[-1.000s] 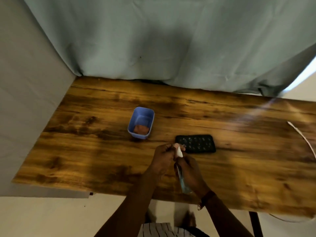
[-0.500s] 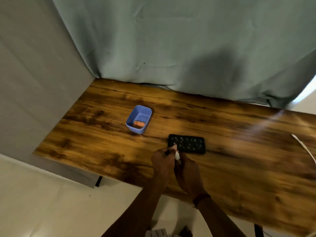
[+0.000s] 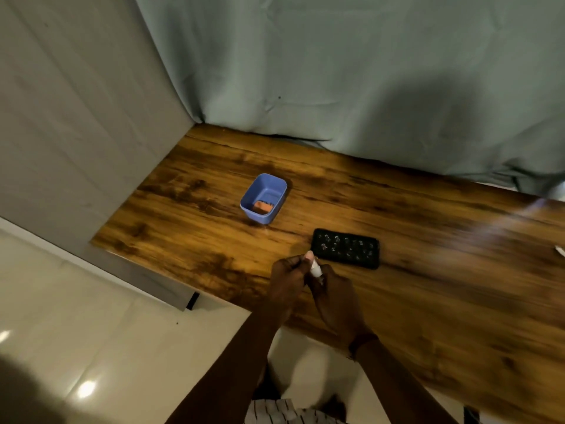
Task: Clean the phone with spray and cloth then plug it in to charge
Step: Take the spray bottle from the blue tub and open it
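A black phone lies flat on the wooden table, its screen dotted with droplets. Just in front of its left end, both hands meet around a small spray bottle with a white top. My right hand wraps the bottle's body, which it hides. My left hand has its fingers closed on the white top. A blue tub behind and to the left holds an orange cloth. The white tip of a charging cable shows at the right edge.
A grey-green curtain hangs along the table's back edge. A grey panel stands at the table's left end. Pale floor tiles lie below left. The near table edge runs diagonally under my forearms.
The view has swung left and tilted, so the table sits further right in the frame. Both hands stay together on the spray bottle beside the phone; the bottle's clear body is now hidden.
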